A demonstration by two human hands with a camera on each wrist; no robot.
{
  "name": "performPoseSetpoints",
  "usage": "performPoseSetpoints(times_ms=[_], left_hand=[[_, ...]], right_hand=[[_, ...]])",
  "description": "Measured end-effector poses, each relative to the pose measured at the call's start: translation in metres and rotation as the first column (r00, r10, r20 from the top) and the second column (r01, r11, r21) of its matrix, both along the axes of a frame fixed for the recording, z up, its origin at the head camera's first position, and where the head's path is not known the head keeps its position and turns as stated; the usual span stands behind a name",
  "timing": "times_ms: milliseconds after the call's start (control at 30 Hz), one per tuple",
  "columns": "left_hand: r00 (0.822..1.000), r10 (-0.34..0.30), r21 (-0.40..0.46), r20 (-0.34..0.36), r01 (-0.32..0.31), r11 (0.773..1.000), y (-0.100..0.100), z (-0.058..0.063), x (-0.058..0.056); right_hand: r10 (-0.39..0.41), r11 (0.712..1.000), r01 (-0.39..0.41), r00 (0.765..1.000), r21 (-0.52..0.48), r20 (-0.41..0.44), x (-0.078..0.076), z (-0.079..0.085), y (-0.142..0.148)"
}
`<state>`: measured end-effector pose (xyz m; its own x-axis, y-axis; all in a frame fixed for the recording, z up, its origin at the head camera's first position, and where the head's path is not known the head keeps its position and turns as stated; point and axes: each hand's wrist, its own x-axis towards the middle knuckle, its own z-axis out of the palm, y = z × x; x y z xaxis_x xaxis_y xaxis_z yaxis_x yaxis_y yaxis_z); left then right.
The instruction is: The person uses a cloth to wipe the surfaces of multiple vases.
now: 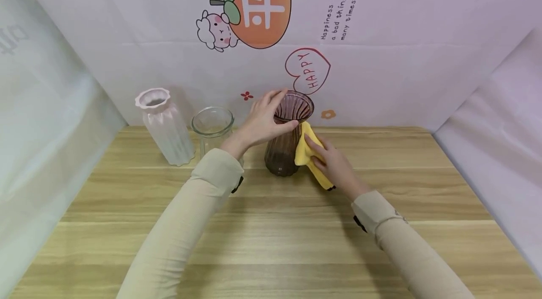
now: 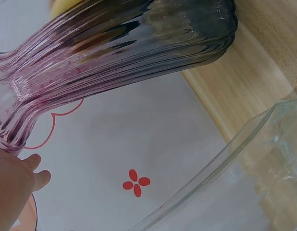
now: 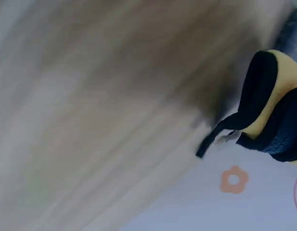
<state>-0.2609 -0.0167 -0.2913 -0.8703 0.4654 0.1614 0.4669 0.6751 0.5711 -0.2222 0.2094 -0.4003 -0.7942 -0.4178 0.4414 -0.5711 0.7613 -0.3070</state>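
A ribbed purple-brown glass vase [image 1: 281, 155] stands upright on the wooden table in the head view. My left hand [image 1: 263, 122] holds it at the flared rim, fingers behind and thumb across the front. In the left wrist view this hand [image 2: 13, 185] is at the neck end of the same vase [image 2: 119, 53]. With my right hand [image 1: 336, 167] I pinch a yellow cloth [image 1: 303, 150] against the vase's right side. The right wrist view shows the cloth [image 3: 264, 103] bunched, with a dark border; that hand is mostly out of frame there.
A clear glass vase [image 1: 208, 141] stands left of the purple one, partly behind my left forearm. Farther left is a white, frilled-rim vase [image 1: 169, 134]. Behind the wooden table [image 1: 271, 242] hangs a white printed cloth backdrop [image 1: 169, 44], with white fabric at both sides.
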Motion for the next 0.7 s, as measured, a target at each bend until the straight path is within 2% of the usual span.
performPoseSetpoints(times_ms=[100,233,367,533,700], left_hand=[[1.0,0.004,0.003,0.001,-0.004,1.0,0.0,0.001,0.0],[1.0,0.01,0.003,0.002,-0.01,1.0,0.0,0.0,0.0],[0.999,0.035,0.011,-0.006,-0.035,0.999,0.0,0.0,0.001],[0.997,0.068,0.006,-0.035,-0.068,0.998,0.002,0.0,0.003],[0.995,0.063,-0.024,-0.077,-0.065,0.998,0.0,0.0,0.003]], right_hand=[[-0.027,0.996,0.02,0.997,0.092,0.074,0.002,-0.007,0.006],[-0.074,0.978,0.032,0.978,0.206,0.197,0.004,-0.015,0.011],[-0.092,0.966,0.029,0.967,0.256,0.239,0.005,-0.019,0.013],[-0.066,0.973,0.019,0.979,0.232,0.195,0.004,-0.021,0.014],[0.015,0.988,-0.02,0.999,0.151,0.039,0.002,-0.02,0.016]])
